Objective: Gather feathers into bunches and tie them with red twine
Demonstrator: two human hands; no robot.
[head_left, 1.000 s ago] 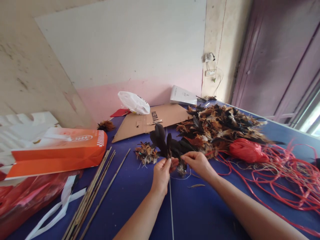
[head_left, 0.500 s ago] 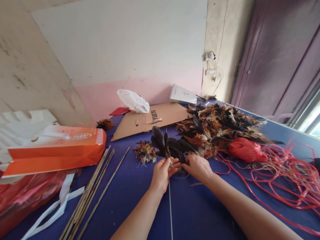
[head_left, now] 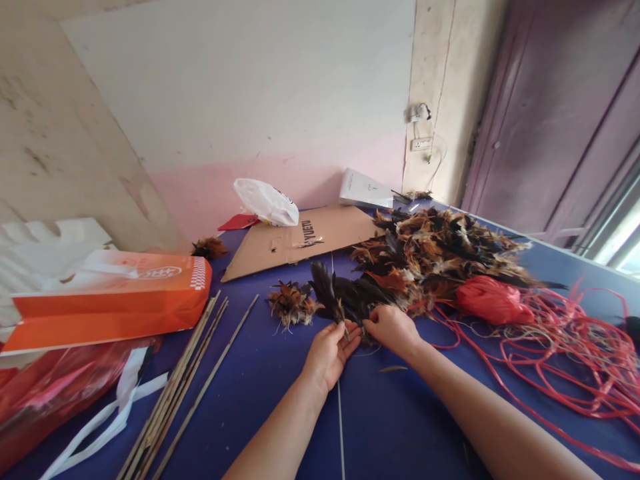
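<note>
At frame centre, a bunch of dark feathers [head_left: 331, 298] is pinched by its quills in the closed left hand [head_left: 330, 350] and right hand [head_left: 393, 330], apparently so the vanes stay aligned, fanning toward the feather pile [head_left: 440, 250].

A cardboard sheet [head_left: 300, 243] is laid on the table [head_left: 400, 427]. Behind it a plastic bag [head_left: 267, 202] is found; to its right, a feather pile [head_left: 440, 250], then cords [head_left: 575, 347]; to its left, a paper bag [head_left: 115, 300]; before it, sticks [head_left: 185, 387] and a feather bundle [head_left: 345, 299], gripped by the left hand [head_left: 327, 350] and right hand [head_left: 393, 330].
</note>
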